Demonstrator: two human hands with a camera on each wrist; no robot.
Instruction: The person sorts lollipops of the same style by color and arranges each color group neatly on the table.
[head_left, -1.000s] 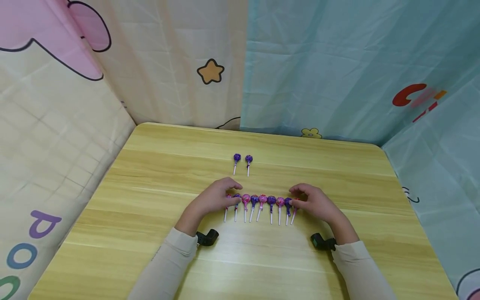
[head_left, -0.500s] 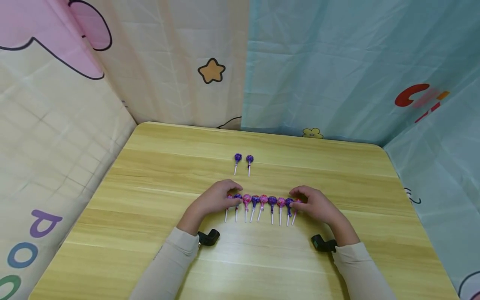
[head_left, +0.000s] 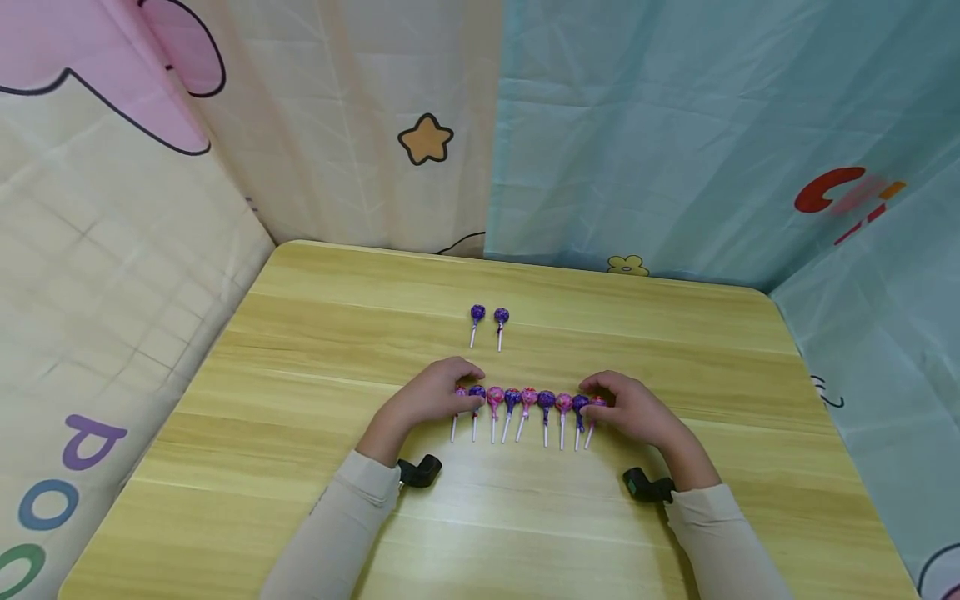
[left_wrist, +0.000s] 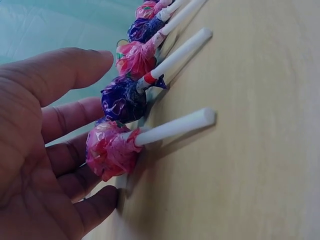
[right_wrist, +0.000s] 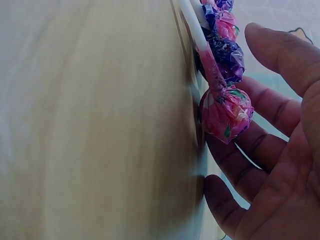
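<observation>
A row of several wrapped lollipops, pink and purple by turns, lies across the table with sticks toward me; one pink lollipop (head_left: pixel 496 396) shows near its left part. My left hand (head_left: pixel 429 395) is at the left end, fingers loosely bent behind the end pink lollipop (left_wrist: pixel 112 152) and the purple lollipop (left_wrist: pixel 122 102), thumb apart above them. At the right end, my right hand (head_left: pixel 632 407) curves the same way behind a pink lollipop (right_wrist: pixel 227 114) and a purple lollipop (right_wrist: pixel 229 61). Neither hand pinches a lollipop.
Two purple lollipops, one on the left (head_left: pixel 477 312) and one on the right (head_left: pixel 502 316), lie farther back on the wooden table (head_left: pixel 337 308). Printed curtains (head_left: pixel 615 125) hang behind and beside it. A black wrist camera (head_left: pixel 422 472) juts inward from each forearm.
Both hands stay in place at the ends of the row, and the lollipops lie as before. Only the head view has shifted slightly.
</observation>
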